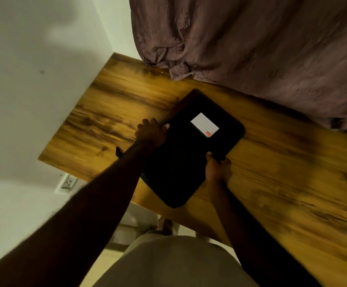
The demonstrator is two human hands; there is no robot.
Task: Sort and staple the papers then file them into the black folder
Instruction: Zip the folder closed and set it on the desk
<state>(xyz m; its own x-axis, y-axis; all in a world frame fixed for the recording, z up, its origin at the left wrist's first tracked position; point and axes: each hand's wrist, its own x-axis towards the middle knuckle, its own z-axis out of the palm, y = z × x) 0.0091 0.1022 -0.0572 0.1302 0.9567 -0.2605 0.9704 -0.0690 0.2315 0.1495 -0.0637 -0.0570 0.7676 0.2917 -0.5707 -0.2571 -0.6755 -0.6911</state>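
Left forearm (98,193) nearest; left hand (150,132), right hand (218,169) gripped closed black folder (178,162) by edges. No papers seen. Likely positioning folder; next: open cover.

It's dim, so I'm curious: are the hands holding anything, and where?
The folder, by its two long edges: left hand on the left edge, right hand on the right edge.

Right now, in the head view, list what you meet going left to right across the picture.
Wall socket → left hand → right hand. The black folder, gripped at its edges by both hands, spans them, so it is left out of the order.
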